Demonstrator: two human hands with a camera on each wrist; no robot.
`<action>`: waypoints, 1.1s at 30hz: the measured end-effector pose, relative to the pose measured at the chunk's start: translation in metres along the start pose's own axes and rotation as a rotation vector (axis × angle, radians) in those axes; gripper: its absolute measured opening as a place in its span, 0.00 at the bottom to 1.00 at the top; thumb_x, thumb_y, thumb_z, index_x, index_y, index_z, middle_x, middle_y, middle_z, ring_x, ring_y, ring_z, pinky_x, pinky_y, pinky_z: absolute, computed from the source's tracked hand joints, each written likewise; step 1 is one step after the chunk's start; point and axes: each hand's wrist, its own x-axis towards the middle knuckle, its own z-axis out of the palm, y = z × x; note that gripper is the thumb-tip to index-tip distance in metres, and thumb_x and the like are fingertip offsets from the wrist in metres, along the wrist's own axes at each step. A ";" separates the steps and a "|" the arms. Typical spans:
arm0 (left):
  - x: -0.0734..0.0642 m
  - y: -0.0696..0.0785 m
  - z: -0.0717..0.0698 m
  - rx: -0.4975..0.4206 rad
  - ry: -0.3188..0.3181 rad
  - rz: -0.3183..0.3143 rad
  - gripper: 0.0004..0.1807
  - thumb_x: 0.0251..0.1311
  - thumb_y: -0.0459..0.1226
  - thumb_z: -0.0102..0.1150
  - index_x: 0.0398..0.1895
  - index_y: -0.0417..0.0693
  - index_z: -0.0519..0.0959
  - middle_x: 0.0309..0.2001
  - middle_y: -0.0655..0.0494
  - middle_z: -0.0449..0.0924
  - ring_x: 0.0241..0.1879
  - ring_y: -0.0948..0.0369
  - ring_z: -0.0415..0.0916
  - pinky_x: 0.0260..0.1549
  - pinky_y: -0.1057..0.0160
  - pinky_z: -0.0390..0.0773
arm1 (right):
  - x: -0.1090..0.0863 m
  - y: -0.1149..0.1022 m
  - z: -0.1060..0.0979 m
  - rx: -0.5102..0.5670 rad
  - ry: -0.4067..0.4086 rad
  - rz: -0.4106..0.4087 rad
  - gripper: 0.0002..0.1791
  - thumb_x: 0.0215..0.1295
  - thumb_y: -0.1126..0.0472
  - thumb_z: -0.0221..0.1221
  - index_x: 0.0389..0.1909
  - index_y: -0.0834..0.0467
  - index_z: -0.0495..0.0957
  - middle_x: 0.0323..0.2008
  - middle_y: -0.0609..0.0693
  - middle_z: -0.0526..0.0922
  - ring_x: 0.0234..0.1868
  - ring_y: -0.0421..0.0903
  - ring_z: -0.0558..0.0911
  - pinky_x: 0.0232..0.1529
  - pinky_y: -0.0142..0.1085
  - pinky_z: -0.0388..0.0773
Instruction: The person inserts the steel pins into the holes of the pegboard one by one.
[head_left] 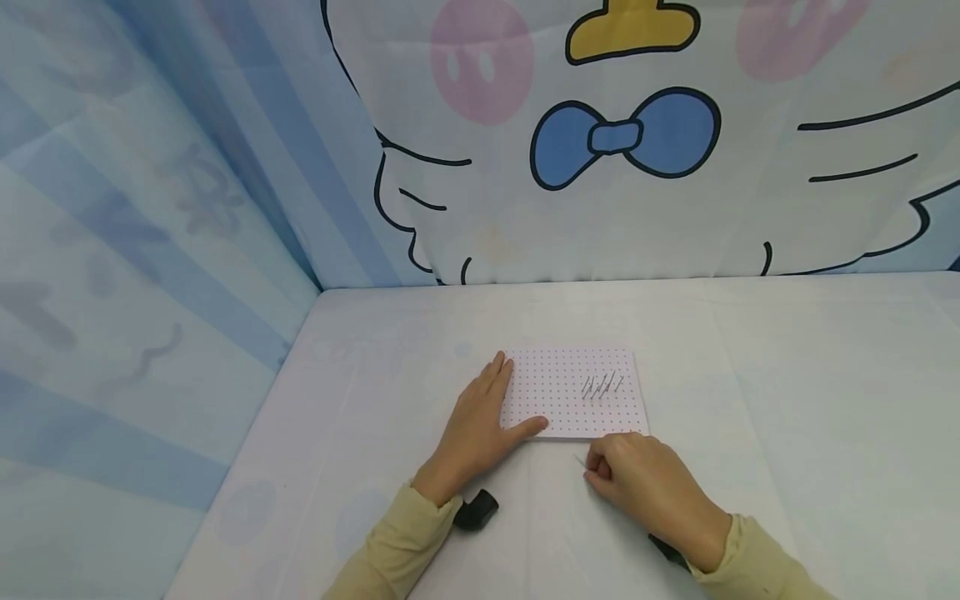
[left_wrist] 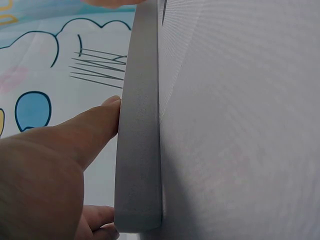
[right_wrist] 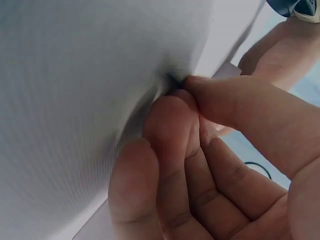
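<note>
A white board [head_left: 566, 392] dotted with rows of small holes lies flat on the table. Several thin metal pins [head_left: 602, 386] stand slanted in its right half; from the left wrist they show as thin lines [left_wrist: 97, 67] past the board's grey side [left_wrist: 139, 125]. My left hand [head_left: 480, 417] rests at the board's left edge, fingers straight, thumb stretched over its front left corner. Just in front of the board's near right edge, my right hand [head_left: 637, 479] pinches a thin pin [head_left: 579, 460] between thumb and fingertips. In the right wrist view the fingers [right_wrist: 167, 120] mostly hide that pin.
A white cloth covers the table [head_left: 390, 375]. Behind it hangs a printed curtain [head_left: 525, 225] with a blue bow, and another curtain [head_left: 150, 292] closes off the left side. A black wrist device [head_left: 476, 510] sits below my left wrist.
</note>
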 end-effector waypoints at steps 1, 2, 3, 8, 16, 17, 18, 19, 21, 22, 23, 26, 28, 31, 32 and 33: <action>0.000 0.000 0.000 0.000 0.000 0.001 0.54 0.60 0.63 0.59 0.79 0.44 0.51 0.80 0.51 0.44 0.78 0.51 0.45 0.75 0.49 0.52 | 0.000 0.000 0.000 -0.004 0.000 -0.004 0.11 0.52 0.66 0.71 0.18 0.52 0.80 0.15 0.38 0.71 0.19 0.34 0.68 0.21 0.29 0.67; 0.000 0.000 0.000 -0.002 0.001 0.002 0.53 0.60 0.63 0.59 0.79 0.43 0.51 0.80 0.50 0.44 0.78 0.51 0.45 0.75 0.48 0.52 | 0.000 0.000 0.001 -0.009 0.000 -0.009 0.11 0.52 0.67 0.70 0.18 0.52 0.80 0.15 0.38 0.71 0.19 0.35 0.68 0.20 0.29 0.67; 0.000 0.000 0.000 -0.005 0.001 0.004 0.53 0.60 0.63 0.60 0.79 0.43 0.51 0.80 0.50 0.44 0.78 0.51 0.45 0.75 0.48 0.52 | -0.001 0.000 0.001 -0.012 -0.004 -0.010 0.12 0.52 0.67 0.70 0.17 0.51 0.79 0.14 0.38 0.70 0.19 0.35 0.67 0.20 0.29 0.66; 0.000 0.001 -0.001 -0.009 -0.002 0.007 0.53 0.60 0.63 0.60 0.79 0.42 0.51 0.80 0.49 0.45 0.78 0.51 0.45 0.75 0.48 0.52 | -0.003 0.001 0.000 -0.047 0.000 -0.023 0.14 0.51 0.68 0.68 0.15 0.51 0.75 0.13 0.38 0.68 0.18 0.36 0.66 0.18 0.30 0.65; -0.001 0.001 -0.002 -0.004 -0.007 0.002 0.54 0.60 0.62 0.60 0.78 0.42 0.51 0.80 0.49 0.44 0.78 0.52 0.45 0.75 0.49 0.51 | -0.005 0.005 0.004 -0.115 0.042 -0.118 0.18 0.47 0.70 0.64 0.12 0.50 0.67 0.12 0.38 0.65 0.14 0.35 0.62 0.15 0.29 0.60; -0.001 0.001 -0.002 -0.002 -0.007 0.002 0.54 0.60 0.62 0.60 0.78 0.42 0.51 0.80 0.49 0.44 0.78 0.52 0.45 0.75 0.49 0.51 | -0.005 0.005 0.005 -0.117 0.046 -0.125 0.17 0.47 0.70 0.64 0.12 0.50 0.67 0.12 0.39 0.64 0.14 0.35 0.61 0.15 0.29 0.60; -0.001 0.001 -0.001 -0.001 -0.006 0.002 0.54 0.60 0.62 0.60 0.79 0.42 0.51 0.80 0.49 0.44 0.78 0.52 0.45 0.75 0.49 0.51 | -0.005 0.005 0.005 -0.120 0.052 -0.132 0.17 0.47 0.70 0.63 0.12 0.50 0.67 0.12 0.39 0.64 0.14 0.35 0.61 0.15 0.29 0.60; 0.000 0.001 -0.001 0.001 -0.005 0.003 0.54 0.60 0.62 0.60 0.79 0.42 0.51 0.80 0.49 0.44 0.78 0.52 0.45 0.75 0.49 0.51 | -0.005 0.005 0.006 -0.123 0.057 -0.137 0.17 0.47 0.70 0.63 0.13 0.51 0.66 0.12 0.39 0.64 0.15 0.36 0.61 0.15 0.29 0.60; 0.000 0.001 -0.001 0.003 -0.004 0.003 0.54 0.60 0.62 0.60 0.78 0.42 0.51 0.80 0.49 0.45 0.78 0.52 0.45 0.75 0.49 0.52 | -0.006 0.005 0.006 -0.135 0.067 -0.145 0.17 0.47 0.70 0.63 0.13 0.51 0.66 0.12 0.40 0.64 0.15 0.36 0.61 0.15 0.29 0.60; 0.000 0.001 -0.001 0.006 -0.004 0.002 0.54 0.60 0.62 0.60 0.78 0.42 0.51 0.80 0.49 0.45 0.78 0.52 0.45 0.75 0.49 0.52 | -0.006 0.004 0.007 -0.149 0.070 -0.148 0.17 0.47 0.70 0.63 0.13 0.52 0.66 0.12 0.40 0.64 0.15 0.37 0.60 0.15 0.30 0.60; 0.000 0.001 -0.001 0.008 -0.004 0.003 0.54 0.60 0.62 0.60 0.78 0.42 0.51 0.80 0.49 0.45 0.78 0.52 0.45 0.75 0.49 0.52 | -0.006 0.005 0.008 -0.165 0.076 -0.157 0.17 0.47 0.71 0.63 0.13 0.52 0.67 0.12 0.41 0.64 0.15 0.37 0.60 0.15 0.30 0.60; 0.000 0.001 -0.001 0.012 -0.005 0.000 0.54 0.60 0.62 0.60 0.78 0.42 0.51 0.80 0.49 0.45 0.78 0.52 0.45 0.75 0.49 0.51 | -0.006 0.004 0.009 -0.225 0.095 -0.184 0.16 0.47 0.71 0.64 0.13 0.55 0.68 0.12 0.43 0.65 0.14 0.39 0.60 0.13 0.33 0.61; 0.000 0.002 -0.001 0.015 -0.005 -0.002 0.54 0.60 0.62 0.60 0.78 0.42 0.51 0.80 0.49 0.45 0.78 0.52 0.45 0.75 0.49 0.51 | -0.007 0.004 0.010 -0.261 0.119 -0.207 0.15 0.46 0.71 0.64 0.13 0.56 0.68 0.12 0.44 0.66 0.14 0.40 0.61 0.12 0.36 0.62; 0.000 0.002 -0.001 0.012 -0.008 -0.006 0.54 0.60 0.62 0.60 0.79 0.42 0.51 0.80 0.50 0.44 0.78 0.52 0.45 0.75 0.49 0.51 | -0.007 0.004 0.010 -0.273 0.145 -0.232 0.15 0.45 0.71 0.65 0.13 0.56 0.68 0.13 0.45 0.66 0.14 0.40 0.61 0.11 0.36 0.63; 0.000 0.002 -0.001 0.013 -0.009 -0.008 0.54 0.60 0.62 0.60 0.79 0.42 0.51 0.80 0.50 0.44 0.78 0.52 0.45 0.75 0.49 0.51 | -0.007 0.004 0.010 -0.269 0.148 -0.232 0.16 0.45 0.71 0.65 0.13 0.55 0.67 0.13 0.44 0.66 0.14 0.39 0.61 0.12 0.35 0.63; 0.000 0.002 -0.001 0.012 -0.009 -0.009 0.54 0.59 0.63 0.60 0.79 0.42 0.51 0.80 0.50 0.44 0.78 0.52 0.45 0.75 0.49 0.51 | -0.007 0.004 0.010 -0.267 0.146 -0.231 0.16 0.46 0.71 0.64 0.13 0.55 0.67 0.13 0.44 0.66 0.14 0.39 0.61 0.12 0.35 0.62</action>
